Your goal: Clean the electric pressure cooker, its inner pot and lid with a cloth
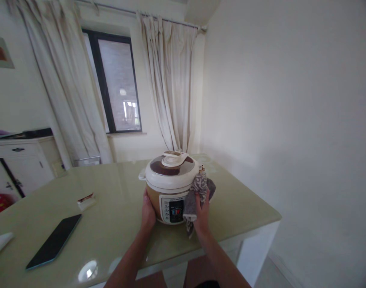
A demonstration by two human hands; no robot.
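Observation:
An electric pressure cooker [171,182] with a white lid, brown body and front control panel stands upright on the table [117,184]. Against the left side of its body lies my left hand [148,212], fingers partly hidden behind the curve and holding nothing else. My right hand [203,212] is closed on a grey patterned cloth [198,184], pressed to the cooker's right side. The cloth bunches above the fingers and hangs below them, covering the panel's right edge.
On the table's left lie a dark tablet [54,242], a small white packet [86,202] and a white item [1,243] at the frame edge. A plain wall [275,120] runs along the right. Behind are curtains [171,80] and a white cabinet [21,160].

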